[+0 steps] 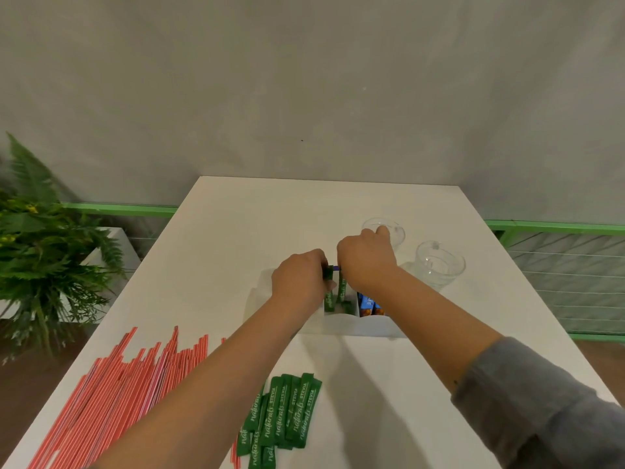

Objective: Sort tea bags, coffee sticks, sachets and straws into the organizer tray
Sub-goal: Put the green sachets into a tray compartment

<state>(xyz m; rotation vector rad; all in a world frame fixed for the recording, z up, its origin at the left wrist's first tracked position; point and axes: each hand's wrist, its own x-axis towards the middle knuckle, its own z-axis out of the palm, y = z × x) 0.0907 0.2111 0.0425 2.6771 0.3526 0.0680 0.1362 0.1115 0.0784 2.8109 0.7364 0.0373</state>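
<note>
At the middle of the white counter (pixel 236 231), your two hands meet above the white organizer tray (pixel 351 324). Your left hand (pixel 299 277) is curled over the tray's left side, its fingers closed around the upper ends of the green sachets (pixel 333 296) that stand upright in a middle compartment. Your right hand (pixel 367 260) is bent down just beside it, its fingers closed on the tops of the same green sachets; a small purple edge shows between the two hands, too small to identify. To the right of the green sachets, in the neighbouring compartment, stand blue and orange coffee sticks (pixel 370 304), partly hidden by your right forearm. The tray's left compartment is mostly covered by your left wrist, so its contents cannot be told. On the near part of the counter, between your forearms, lies a loose pile of green stevia sachets (pixel 284 414), overlapping one another and lying roughly parallel. To the left of your left forearm, a broad spread of red-and-white striped straws (pixel 128 394) lies flat, running from the near left edge toward the tray. Beyond your right hand stand two clear glass cups (pixel 439 262), one partly behind your knuckles, the other well clear to the right. A grey sleeve (pixel 541 401) covers your right upper arm. A green fern (pixel 44 252) stands off the counter at far left.
</note>
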